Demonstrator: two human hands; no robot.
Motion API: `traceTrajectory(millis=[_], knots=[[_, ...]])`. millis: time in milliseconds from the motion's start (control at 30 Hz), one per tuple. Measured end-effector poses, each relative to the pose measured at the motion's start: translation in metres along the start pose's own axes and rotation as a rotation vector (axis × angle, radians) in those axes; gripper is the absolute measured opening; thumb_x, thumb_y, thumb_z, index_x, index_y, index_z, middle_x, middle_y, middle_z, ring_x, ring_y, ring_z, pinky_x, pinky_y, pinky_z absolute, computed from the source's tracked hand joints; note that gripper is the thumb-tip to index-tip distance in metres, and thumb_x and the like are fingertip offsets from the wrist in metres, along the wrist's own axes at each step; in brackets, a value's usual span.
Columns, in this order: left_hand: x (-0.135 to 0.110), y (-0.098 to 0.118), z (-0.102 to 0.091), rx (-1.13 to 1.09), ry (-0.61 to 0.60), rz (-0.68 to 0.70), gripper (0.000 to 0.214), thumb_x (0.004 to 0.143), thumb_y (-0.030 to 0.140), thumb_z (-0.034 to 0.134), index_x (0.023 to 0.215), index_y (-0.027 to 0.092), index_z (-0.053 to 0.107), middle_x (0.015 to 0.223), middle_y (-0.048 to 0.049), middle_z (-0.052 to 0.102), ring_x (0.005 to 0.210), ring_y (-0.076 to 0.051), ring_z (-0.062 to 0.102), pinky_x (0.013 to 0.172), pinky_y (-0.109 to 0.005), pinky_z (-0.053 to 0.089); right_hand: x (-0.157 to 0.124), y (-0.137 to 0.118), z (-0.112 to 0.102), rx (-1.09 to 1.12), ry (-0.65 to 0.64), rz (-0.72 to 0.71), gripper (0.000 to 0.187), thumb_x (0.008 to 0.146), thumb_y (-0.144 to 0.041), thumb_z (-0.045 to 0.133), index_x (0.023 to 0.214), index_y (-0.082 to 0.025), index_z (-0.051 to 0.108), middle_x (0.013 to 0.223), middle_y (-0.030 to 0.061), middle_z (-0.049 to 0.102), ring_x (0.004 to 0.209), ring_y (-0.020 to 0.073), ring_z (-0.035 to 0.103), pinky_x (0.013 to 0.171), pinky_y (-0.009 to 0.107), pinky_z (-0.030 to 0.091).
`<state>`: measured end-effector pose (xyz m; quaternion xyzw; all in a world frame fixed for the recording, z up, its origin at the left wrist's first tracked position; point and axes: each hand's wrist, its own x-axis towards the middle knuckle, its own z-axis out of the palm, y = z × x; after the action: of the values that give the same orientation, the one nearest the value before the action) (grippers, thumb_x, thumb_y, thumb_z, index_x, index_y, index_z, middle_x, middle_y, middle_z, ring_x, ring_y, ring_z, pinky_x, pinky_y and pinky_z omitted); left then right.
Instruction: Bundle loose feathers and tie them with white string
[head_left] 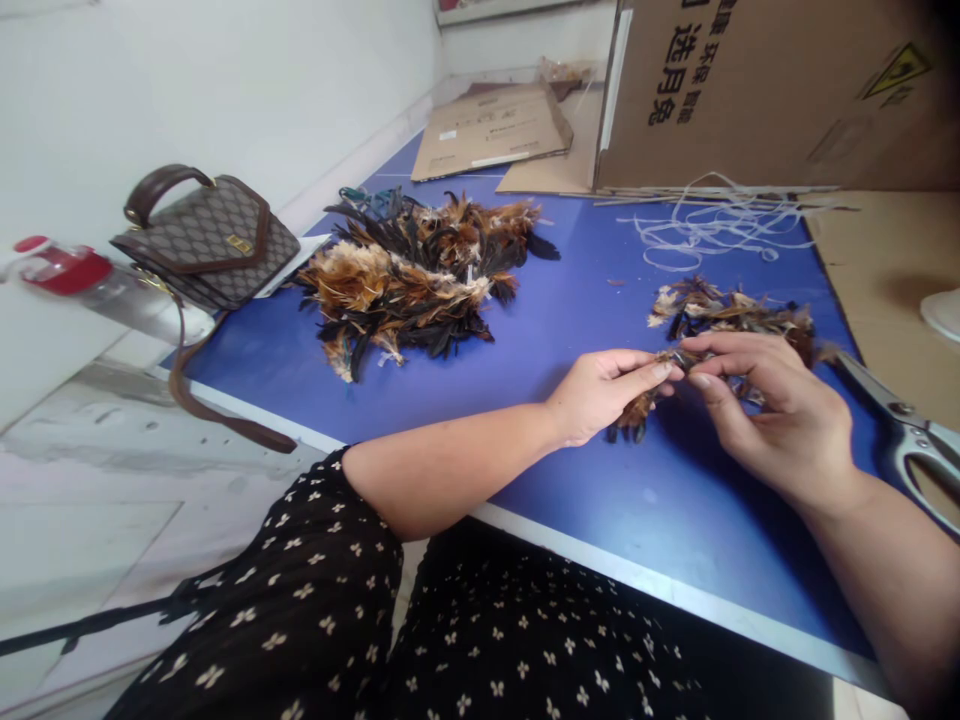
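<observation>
"Brown, tan and black feather piece [636,412]: state its position relative to the fingers."

"It sits between the fingertips of the person's left hand [596,395] and hangs below them, over the blue, white-edged bench [570,310]. Its opposite end reaches the fingertips of the right hand [784,415]."

"State the condition of the left fingers."

"Clamped on the feather piece, thumb on the near side."

"And the right fingers?"

"Thumb and forefinger are curved toward the same piece, tips slightly apart, just beside the left thumb tip. Whether they grip it cannot be told; the contact area is partly hidden."

"List adjacent items."

"Beyond the right hand: a bunch of brown, cream and black feathers [735,306], partly covered by that hand. Whether it joins the held piece cannot be determined. To the right of the hand: silver metal scissors with dark-rimmed handles [904,410], blades directed toward the bunch. Farther back: tangled thin white cords [739,225], in front of a large brown cardboard box with printed characters [757,110]."

"Left section of the bench?"

"A larger heap of orange-brown, cream and black feathers [405,285], well apart from both hands. Beside it: a brown patterned handbag with a top handle [217,235]."
</observation>
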<state>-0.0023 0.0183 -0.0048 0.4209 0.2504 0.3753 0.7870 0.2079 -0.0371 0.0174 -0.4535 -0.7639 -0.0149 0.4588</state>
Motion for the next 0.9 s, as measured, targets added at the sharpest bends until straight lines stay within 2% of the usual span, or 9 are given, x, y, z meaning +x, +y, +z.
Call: traceTrajectory(millis=[100,200,367,500,567,667,800,900], knots=[[0.0023,-0.0014,-0.0006,-0.045,-0.018,0.008,0.030,0.090,0.043,0.098,0.101,0.016,0.090,0.102,-0.0060,0.086,0.098,-0.014,0.076,0.109,-0.037,0.055,0.0014,-0.0001,0.0001,0.037,-0.032,-0.036,0.009,0.103,-0.020,0.081,0.106,-0.028,0.079,0.128,0.0109,0.089,0.119,0.0309,0.085,0.111,0.055,0.065],[0.0041,-0.0010,-0.0012,-0.069,-0.016,0.009,0.031,0.087,0.045,0.100,0.099,0.017,0.090,0.098,-0.0058,0.086,0.100,-0.016,0.077,0.113,-0.040,0.055,0.0024,-0.0002,-0.0006,0.091,-0.069,-0.057,0.012,0.101,-0.019,0.084,0.107,-0.029,0.083,0.133,0.0113,0.088,0.120,0.0325,0.085,0.114,0.058,0.064],[0.0032,0.0042,0.0004,-0.093,0.025,-0.022,0.025,0.089,0.039,0.099,0.094,0.016,0.089,0.092,-0.0050,0.084,0.097,-0.016,0.077,0.111,-0.039,0.056,0.0042,-0.0060,-0.0055,0.166,-0.119,-0.064,0.014,0.102,-0.020,0.082,0.112,-0.030,0.086,0.138,0.0111,0.087,0.122,0.0323,0.085,0.113,0.060,0.065],[0.0018,0.0052,0.0010,-0.101,0.035,-0.063,0.028,0.088,0.041,0.100,0.093,0.016,0.088,0.093,-0.0055,0.084,0.093,-0.016,0.077,0.107,-0.039,0.057,0.0036,-0.0091,-0.0090,0.158,-0.034,0.018,0.010,0.101,-0.024,0.083,0.108,-0.031,0.086,0.132,0.0098,0.089,0.118,0.0327,0.085,0.111,0.061,0.065],[0.0017,0.0039,0.0003,-0.092,0.012,-0.052,0.033,0.085,0.044,0.102,0.094,0.016,0.088,0.095,-0.0061,0.085,0.092,-0.016,0.076,0.106,-0.040,0.058,0.0020,-0.0078,-0.0086,0.145,0.016,0.065,0.019,0.101,-0.025,0.084,0.119,-0.031,0.087,0.133,0.0105,0.089,0.120,0.0325,0.085,0.113,0.060,0.065],[0.0017,0.0019,-0.0012,-0.051,-0.018,-0.063,0.036,0.084,0.048,0.102,0.097,0.016,0.089,0.098,-0.0060,0.085,0.092,-0.015,0.075,0.103,-0.039,0.058,-0.0002,-0.0044,-0.0063,0.150,-0.009,0.105,0.033,0.103,-0.027,0.084,0.136,-0.030,0.084,0.137,0.0111,0.088,0.125,0.0311,0.084,0.116,0.057,0.065],[0.0007,0.0018,-0.0025,-0.016,-0.060,-0.080,0.039,0.085,0.049,0.101,0.100,0.015,0.089,0.100,-0.0065,0.085,0.092,-0.014,0.075,0.097,-0.037,0.059,-0.0019,-0.0021,-0.0040,0.196,-0.060,0.127,0.012,0.105,-0.027,0.081,0.116,-0.029,0.085,0.135,0.0091,0.088,0.123,0.0295,0.085,0.116,0.055,0.065],[-0.0001,0.0023,-0.0032,-0.012,-0.072,-0.063,0.041,0.086,0.051,0.101,0.101,0.015,0.089,0.100,-0.0069,0.084,0.092,-0.014,0.075,0.095,-0.035,0.059,-0.0036,-0.0013,-0.0044,0.199,-0.046,0.170,0.005,0.107,-0.029,0.081,0.111,-0.028,0.083,0.135,0.0087,0.088,0.122,0.0289,0.086,0.117,0.054,0.065]])
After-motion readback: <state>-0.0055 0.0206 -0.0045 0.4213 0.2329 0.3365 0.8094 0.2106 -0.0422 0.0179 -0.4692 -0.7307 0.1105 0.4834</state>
